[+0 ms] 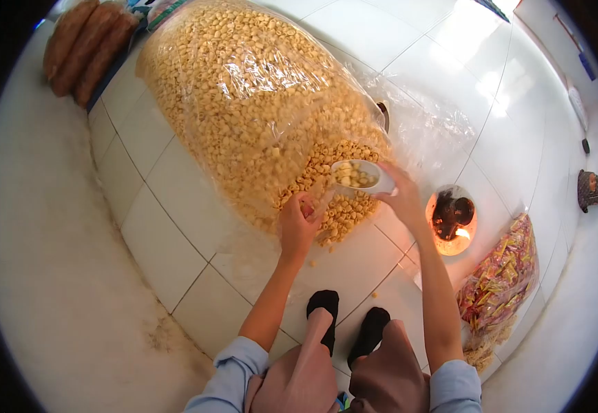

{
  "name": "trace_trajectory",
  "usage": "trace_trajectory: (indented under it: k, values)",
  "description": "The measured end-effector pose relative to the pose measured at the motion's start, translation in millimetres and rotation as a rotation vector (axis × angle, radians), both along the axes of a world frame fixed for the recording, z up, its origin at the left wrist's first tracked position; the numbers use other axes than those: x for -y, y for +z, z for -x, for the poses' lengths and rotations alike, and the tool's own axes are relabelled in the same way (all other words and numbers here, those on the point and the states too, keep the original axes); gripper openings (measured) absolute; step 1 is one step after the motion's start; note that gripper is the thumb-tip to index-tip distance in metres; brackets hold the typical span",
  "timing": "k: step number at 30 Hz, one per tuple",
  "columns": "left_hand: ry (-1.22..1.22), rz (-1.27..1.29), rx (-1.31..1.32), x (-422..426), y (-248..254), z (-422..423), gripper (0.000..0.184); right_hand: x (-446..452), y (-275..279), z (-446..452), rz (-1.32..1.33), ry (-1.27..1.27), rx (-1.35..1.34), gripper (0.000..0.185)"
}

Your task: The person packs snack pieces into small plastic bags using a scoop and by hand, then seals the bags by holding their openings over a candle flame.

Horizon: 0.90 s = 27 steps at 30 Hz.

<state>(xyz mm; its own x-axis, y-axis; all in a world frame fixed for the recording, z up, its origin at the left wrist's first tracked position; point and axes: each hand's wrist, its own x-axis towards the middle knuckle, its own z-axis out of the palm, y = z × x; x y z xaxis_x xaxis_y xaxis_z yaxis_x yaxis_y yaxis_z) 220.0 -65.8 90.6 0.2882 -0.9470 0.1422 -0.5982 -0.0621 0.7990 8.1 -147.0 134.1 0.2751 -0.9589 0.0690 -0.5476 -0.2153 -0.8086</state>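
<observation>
While a white scoop (382, 182) of snack pieces (356, 176) is being gripped by the right hand (401, 197), its long axis is being held roughly crosswise, its mouth leftward, just above and right of the left hand (299, 221). Clear plastic film (324, 197) is apparently being pinched by the left fingers. Open room is being offered leftward by floor tiles (185, 248), while the right side is being narrowed by a flame-lit dish (471, 230).
</observation>
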Motion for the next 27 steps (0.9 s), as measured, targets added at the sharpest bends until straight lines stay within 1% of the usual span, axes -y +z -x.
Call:
trace_trajectory:
  k: [1,3,5,7,9,10,12,16,18,19,21,22,24,27]
  values:
    - [0.006,0.008,-0.008,5.7,2.0,0.3,0.038,2.1,20.7,6.9,0.032,0.005,-0.030,0.061]
    - [-0.055,0.190,0.245,15.2,5.7,0.8,0.039,3.1,60.8,12.1,0.064,0.010,-0.064,0.060]
    - [-0.057,0.203,0.229,23.4,3.7,3.9,0.039,3.9,95.9,10.9,0.123,0.067,-0.143,0.062]
    - [-0.061,0.215,0.213,28.3,5.5,8.7,0.040,4.8,116.4,6.4,0.138,0.093,-0.195,0.062]
    - [-0.074,0.183,0.148,31.6,8.2,13.0,0.040,3.9,131.3,-0.1,0.180,0.110,-0.269,0.059]
    - [-0.073,0.184,0.146,33.4,8.0,15.2,0.040,3.3,136.1,-2.7,0.181,0.110,-0.272,0.059]
    - [-0.070,0.225,0.147,36.6,8.7,19.0,0.041,2.2,142.9,-7.4,0.266,0.157,-0.383,0.056]
    - [-0.078,0.250,0.169,38.7,8.1,23.0,0.043,-4.1,150.3,-14.4,0.355,0.153,-0.475,0.052]
    - [-0.067,0.236,0.108,38.5,7.8,24.8,0.046,-5.1,152.0,-16.1,0.429,0.157,-0.538,0.049]
    - [-0.069,0.234,0.108,37.7,8.7,24.8,0.046,-5.5,151.5,-16.8,0.427,0.156,-0.537,0.049]
    - [-0.095,0.107,0.054,35.9,9.9,23.3,0.050,-5.9,150.2,-18.5,0.461,0.165,-0.518,0.046]
    - [-0.095,0.106,0.055,36.2,9.2,22.8,0.050,-5.6,149.3,-19.3,0.460,0.165,-0.517,0.046]
    - [-0.098,0.176,0.092,37.3,8.0,21.6,0.051,-5.2,146.9,-20.9,0.489,0.188,-0.500,0.043]
    - [-0.078,0.229,0.077,37.9,6.6,21.8,0.050,-5.6,145.4,-24.4,0.504,0.209,-0.492,0.041]
